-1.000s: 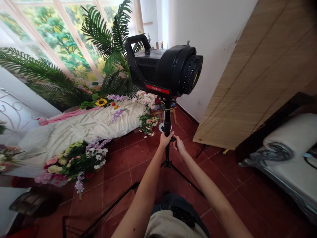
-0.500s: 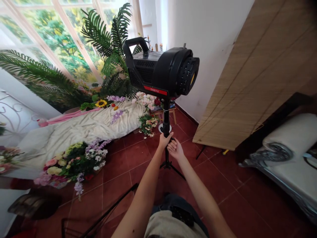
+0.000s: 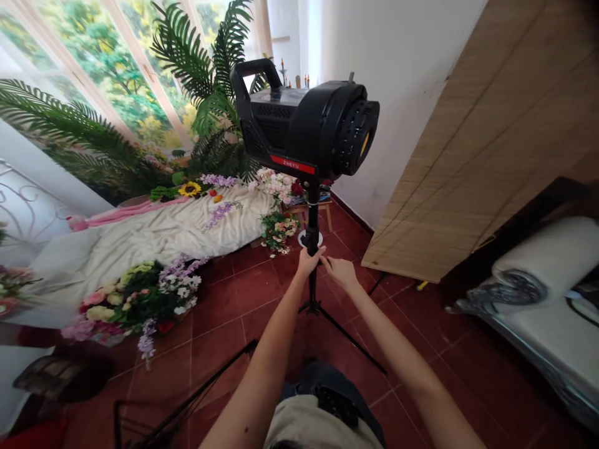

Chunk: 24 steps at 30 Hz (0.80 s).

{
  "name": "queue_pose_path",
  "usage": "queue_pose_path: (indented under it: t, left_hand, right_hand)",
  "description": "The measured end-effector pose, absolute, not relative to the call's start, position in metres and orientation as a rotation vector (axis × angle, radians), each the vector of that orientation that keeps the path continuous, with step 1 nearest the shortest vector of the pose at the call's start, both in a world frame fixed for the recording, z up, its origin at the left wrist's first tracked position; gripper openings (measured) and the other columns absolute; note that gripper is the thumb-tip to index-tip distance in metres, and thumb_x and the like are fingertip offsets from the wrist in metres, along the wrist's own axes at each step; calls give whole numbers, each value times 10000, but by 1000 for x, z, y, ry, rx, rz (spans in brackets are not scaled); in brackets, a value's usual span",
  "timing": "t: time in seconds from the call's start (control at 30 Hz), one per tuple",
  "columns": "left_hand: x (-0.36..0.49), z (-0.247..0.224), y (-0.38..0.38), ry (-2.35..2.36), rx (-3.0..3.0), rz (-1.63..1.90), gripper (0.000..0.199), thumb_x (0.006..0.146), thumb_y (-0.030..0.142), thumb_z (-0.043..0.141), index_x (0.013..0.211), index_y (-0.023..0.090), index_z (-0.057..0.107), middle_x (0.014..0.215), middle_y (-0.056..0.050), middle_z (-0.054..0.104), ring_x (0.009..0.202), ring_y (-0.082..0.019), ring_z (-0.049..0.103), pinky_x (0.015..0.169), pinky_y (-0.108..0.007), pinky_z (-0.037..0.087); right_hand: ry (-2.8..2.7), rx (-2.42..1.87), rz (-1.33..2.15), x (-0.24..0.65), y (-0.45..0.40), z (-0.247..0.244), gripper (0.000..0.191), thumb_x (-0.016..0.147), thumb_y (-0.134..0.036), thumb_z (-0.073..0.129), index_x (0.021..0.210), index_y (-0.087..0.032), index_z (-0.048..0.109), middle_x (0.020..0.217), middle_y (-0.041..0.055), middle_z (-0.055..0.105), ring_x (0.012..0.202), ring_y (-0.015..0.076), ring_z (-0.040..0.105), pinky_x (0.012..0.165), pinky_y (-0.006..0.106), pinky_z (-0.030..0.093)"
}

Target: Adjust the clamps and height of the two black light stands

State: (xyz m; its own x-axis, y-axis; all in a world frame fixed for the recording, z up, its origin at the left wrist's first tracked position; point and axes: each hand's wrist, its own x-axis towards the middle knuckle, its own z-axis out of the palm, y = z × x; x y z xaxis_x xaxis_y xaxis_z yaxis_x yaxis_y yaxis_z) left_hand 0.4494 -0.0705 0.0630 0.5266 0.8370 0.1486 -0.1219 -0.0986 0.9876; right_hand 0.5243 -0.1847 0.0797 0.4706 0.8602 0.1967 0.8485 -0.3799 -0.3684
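A black studio light [image 3: 299, 128] with a red label reading ZHEYU sits on top of a black light stand [image 3: 313, 284], its front facing right. My left hand [image 3: 309, 260] is wrapped round the stand's pole below the light. Just right of the pole, my right hand [image 3: 339, 272] is closed, its fingertips pinched at a small part beside the pole that is too small to make out. The stand's legs spread over the red tiled floor [image 3: 262, 280].
Flowers [image 3: 133, 299] and a cloth-draped platform [image 3: 140, 243] are at the left. Another black stand [image 3: 210, 383] lies low at the front left. A wooden panel [image 3: 449, 156] and a cream sofa [image 3: 552, 274] stand at the right. Palm leaves [image 3: 187, 62] rise behind the light.
My right hand has turned over, from palm up with curled fingers to back of the hand up, still beside the pole. My left hand keeps its hold. The view has shifted slightly.
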Motion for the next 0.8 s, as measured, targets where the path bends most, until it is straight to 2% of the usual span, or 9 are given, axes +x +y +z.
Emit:
queue_pose_path:
  t: [0.2, 0.4, 0.67, 0.73, 0.8]
  left_hand:
    - [451, 62, -69, 602, 1476, 903, 333, 620, 463, 714, 661, 170, 560, 675, -23, 577, 582, -117, 510, 630, -271, 481]
    - [454, 66, -78, 640, 1437, 995, 311, 652, 446, 696, 744, 166, 596, 732, -49, 607, 672, -144, 557, 716, -293, 489]
    - [422, 65, -104, 689, 1286, 1089, 410, 646, 381, 713, 985, 178, 604, 977, -71, 656, 906, -157, 610, 843, -296, 477]
    - [388, 52, -113, 795, 1211, 1026, 355, 635, 381, 707, 903, 162, 630, 893, -82, 677, 864, -173, 633, 799, -304, 498]
    - [339, 31, -128, 990, 1102, 882, 282, 629, 394, 689, 747, 143, 638, 689, -74, 668, 718, -188, 649, 701, -321, 520]
  right_hand:
    - [-1358, -2277, 48, 517, -179, 65, 534, 963, -444, 223, 960, -181, 688, 695, 131, 689, 697, 199, 659, 625, 261, 428]
    - [-1203, -2109, 191, 513, -178, 64, 573, 939, -529, 237, 1012, -174, 680, 662, 129, 675, 803, 227, 661, 716, 287, 445]
    - [-1121, -2208, 299, 507, -181, 71, 722, 900, -632, 165, 821, -162, 708, 701, 159, 681, 768, 245, 657, 725, 311, 439]
    - [-1119, -2209, 317, 505, -182, 71, 756, 883, -661, 147, 772, -168, 708, 651, 145, 671, 746, 239, 657, 732, 308, 441]
    - [-1151, -2194, 315, 504, -182, 70, 790, 879, -666, 109, 735, -169, 705, 596, 128, 656, 720, 230, 656, 743, 302, 443]
